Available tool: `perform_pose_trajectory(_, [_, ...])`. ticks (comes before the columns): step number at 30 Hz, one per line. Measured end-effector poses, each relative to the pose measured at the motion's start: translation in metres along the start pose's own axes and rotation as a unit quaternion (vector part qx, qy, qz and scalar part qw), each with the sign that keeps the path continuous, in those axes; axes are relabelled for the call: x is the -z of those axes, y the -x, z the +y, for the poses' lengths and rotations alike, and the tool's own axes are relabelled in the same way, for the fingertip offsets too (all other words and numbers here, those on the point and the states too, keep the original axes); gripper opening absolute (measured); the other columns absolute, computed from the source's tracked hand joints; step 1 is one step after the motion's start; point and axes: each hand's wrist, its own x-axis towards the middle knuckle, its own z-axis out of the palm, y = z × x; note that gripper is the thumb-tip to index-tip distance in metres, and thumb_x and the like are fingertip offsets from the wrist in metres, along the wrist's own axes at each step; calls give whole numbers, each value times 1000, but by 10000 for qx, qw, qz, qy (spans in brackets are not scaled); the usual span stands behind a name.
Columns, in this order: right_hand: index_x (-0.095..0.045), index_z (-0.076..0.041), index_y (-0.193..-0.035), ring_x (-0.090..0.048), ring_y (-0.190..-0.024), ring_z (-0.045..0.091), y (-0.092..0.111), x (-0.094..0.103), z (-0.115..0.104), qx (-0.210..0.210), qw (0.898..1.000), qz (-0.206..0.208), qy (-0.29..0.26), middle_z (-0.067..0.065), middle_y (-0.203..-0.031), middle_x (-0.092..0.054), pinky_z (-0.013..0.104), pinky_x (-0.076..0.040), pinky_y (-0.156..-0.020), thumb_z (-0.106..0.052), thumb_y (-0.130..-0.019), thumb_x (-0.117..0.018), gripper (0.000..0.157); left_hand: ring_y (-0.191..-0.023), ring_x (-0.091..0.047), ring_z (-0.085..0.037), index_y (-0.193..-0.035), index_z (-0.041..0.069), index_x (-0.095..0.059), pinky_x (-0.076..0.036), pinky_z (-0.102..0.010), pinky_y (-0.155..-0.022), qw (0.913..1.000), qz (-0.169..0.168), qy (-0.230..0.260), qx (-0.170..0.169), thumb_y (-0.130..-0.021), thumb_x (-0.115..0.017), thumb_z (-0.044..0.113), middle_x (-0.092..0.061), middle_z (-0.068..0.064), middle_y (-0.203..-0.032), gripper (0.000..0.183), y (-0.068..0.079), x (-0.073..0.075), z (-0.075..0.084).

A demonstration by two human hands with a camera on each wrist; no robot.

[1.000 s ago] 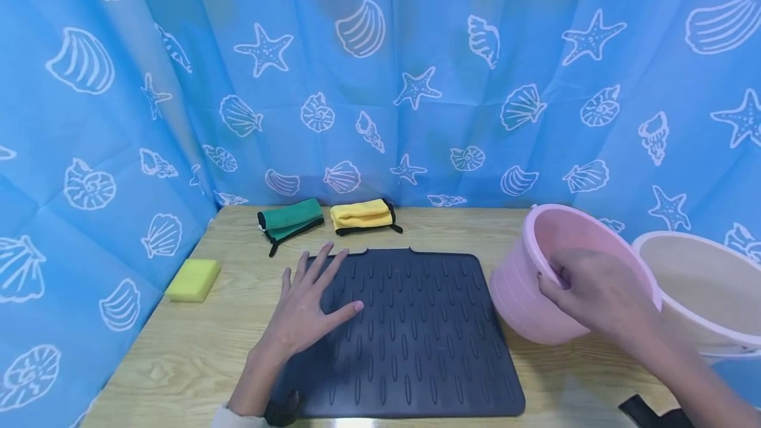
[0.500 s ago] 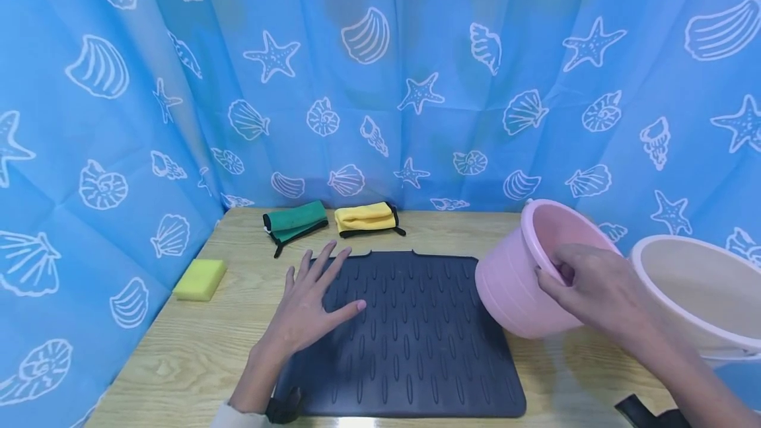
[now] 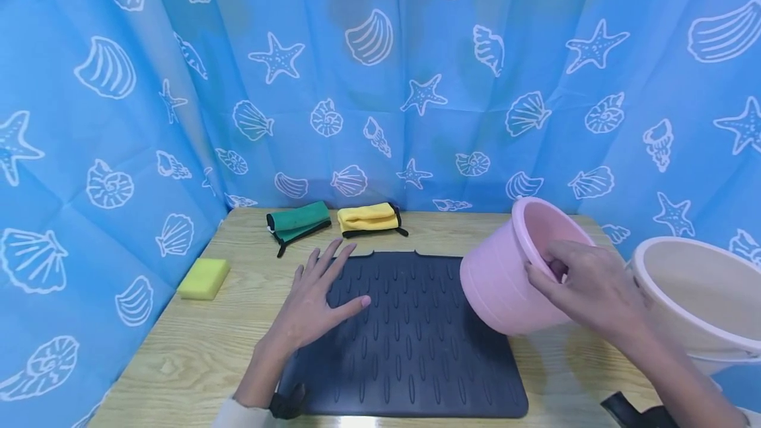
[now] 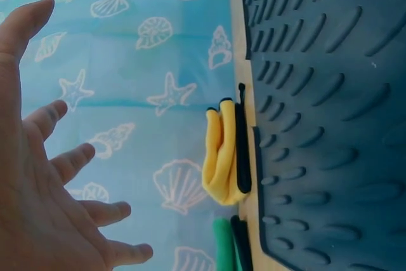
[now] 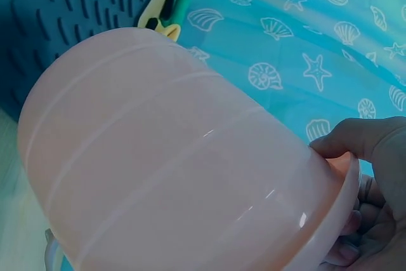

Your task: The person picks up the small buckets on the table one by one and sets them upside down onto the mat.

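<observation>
A pink bucket [image 3: 505, 283] tilts at the right side of the dark ribbed mat [image 3: 410, 349], its mouth facing up and to the right. My right hand [image 3: 594, 286] pinches its rim, thumb outside and fingers inside. The right wrist view shows the thumb pressed on the bucket wall [image 5: 158, 150] just below the rim. My left hand [image 3: 315, 302] hovers over the mat's left part with fingers spread and nothing in it. In the left wrist view that hand [image 4: 57, 201] is spread in front of the curtain.
A large cream tub [image 3: 695, 296] stands on the right. Folded green [image 3: 299, 218] and yellow cloths [image 3: 368, 218] lie behind the mat on the wooden table [image 3: 196, 342]. A yellow sponge [image 3: 203, 279] sits at the left edge. A blue seashell curtain [image 3: 380, 117] encloses the back and left.
My right hand has carried the pink bucket leftward, away from the cream tub and over the mat's right edge. My left hand has barely moved. The view has shifted slightly.
</observation>
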Motion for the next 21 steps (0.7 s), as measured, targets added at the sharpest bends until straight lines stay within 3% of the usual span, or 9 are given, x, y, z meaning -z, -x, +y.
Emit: perform_pose_trajectory(21, [-56,-20,-68,-40,-54,3,-10,-16,-18,31,9980,76,-632,-15,-60,-45,16,-33,-47,-8,-74,-79,26,-151,-10,-39,-158,48,-14,-9,-71,-113,9998,81,115,-135,-83,-56,77,-10,14,-166,90,-13,-8,11])
